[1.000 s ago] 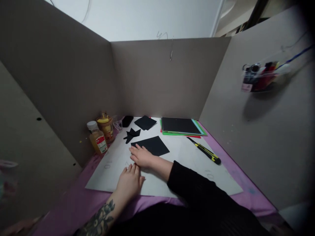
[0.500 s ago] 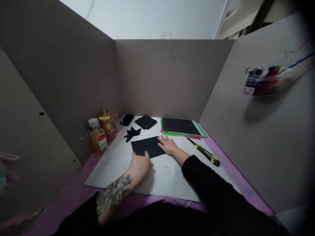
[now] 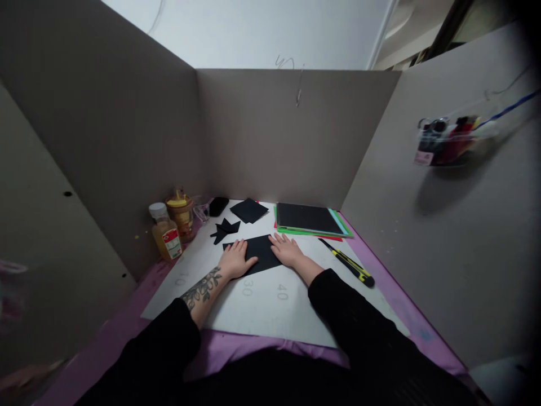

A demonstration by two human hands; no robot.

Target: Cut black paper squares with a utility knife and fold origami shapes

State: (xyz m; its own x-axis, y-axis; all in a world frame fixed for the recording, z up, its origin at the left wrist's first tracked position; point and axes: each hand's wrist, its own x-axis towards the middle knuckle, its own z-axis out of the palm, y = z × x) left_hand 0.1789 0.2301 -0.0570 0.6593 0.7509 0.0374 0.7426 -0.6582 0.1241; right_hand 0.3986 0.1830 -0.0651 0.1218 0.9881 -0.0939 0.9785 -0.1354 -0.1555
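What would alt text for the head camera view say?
The left hand and right hand lie on black paper, on a white numbered sheet. A yellow-black cutter lies to the right; a folded black shape lies left.

A desk (image 3: pixel 120 321) draped in purple cloth (image 3: pixel 220 349) carries a white board (image 3: pixel 266 316). On it: black paper (image 3: pixel 262 256) mid-board, a folded black piece (image 3: pixel 226 228) farther left, black squares (image 3: pixel 249 211) toward the far edge, a sheet stack (image 3: pixel 310 218) near the far-right corner, a cutter (image 3: pixel 350 266) toward the right edge. A bottle (image 3: pixel 167 239) stands by the left edge.
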